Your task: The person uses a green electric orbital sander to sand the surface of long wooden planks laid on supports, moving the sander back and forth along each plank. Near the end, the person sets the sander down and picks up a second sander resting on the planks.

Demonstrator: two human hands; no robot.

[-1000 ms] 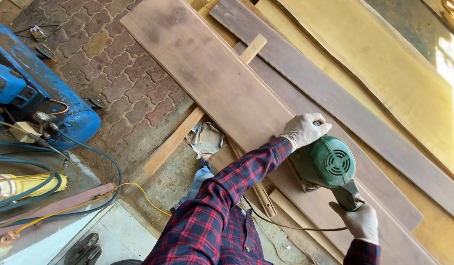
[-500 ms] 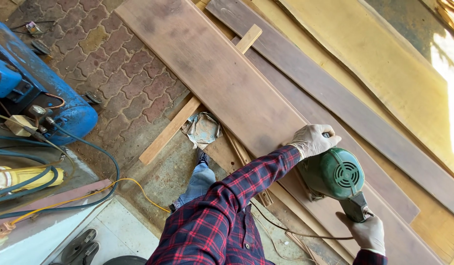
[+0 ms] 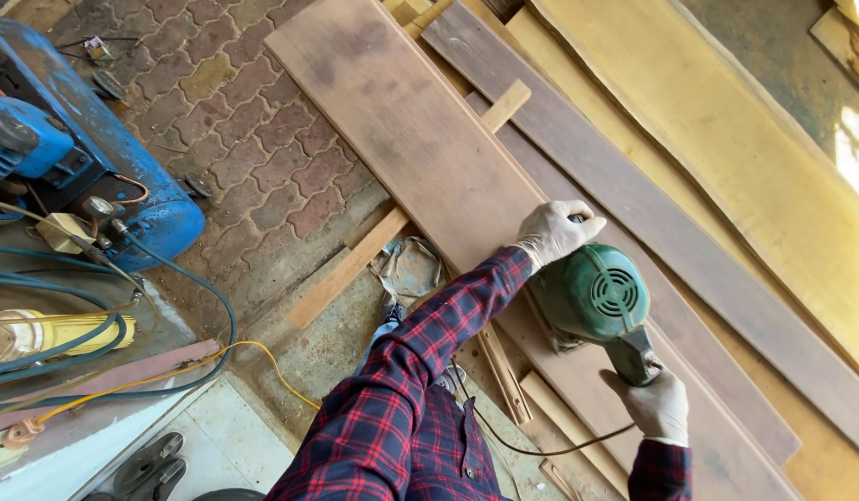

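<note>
Head view: the gloved fingers of the left hand curl down over the front knob of a green power sander, clasping it from above, with the red plaid sleeve running back from the wrist toward the body. The right hand, also in a pale glove, is clenched around the dark rear handle of the sander, just below the round green motor housing with its vent slots. A thin dark cord trails from the handle end and loops back toward the person.

The sander sits flat on a long brown plank, on its lower part, close to the edge nearest the person. That plank lies diagonally, resting on narrower wooden battens that cross beneath it. Beside it, farther from the person, lies a second, darker plank, and beyond that wide yellowish boards.

Below the left arm, a crumpled cloth lies on the ground by the batten. The floor to the left is patterned paving brick. At the far left stands a blue compressor, with blue hoses and a yellow cable running across the ground, and a pair of dark sandals near the bottom edge.
</note>
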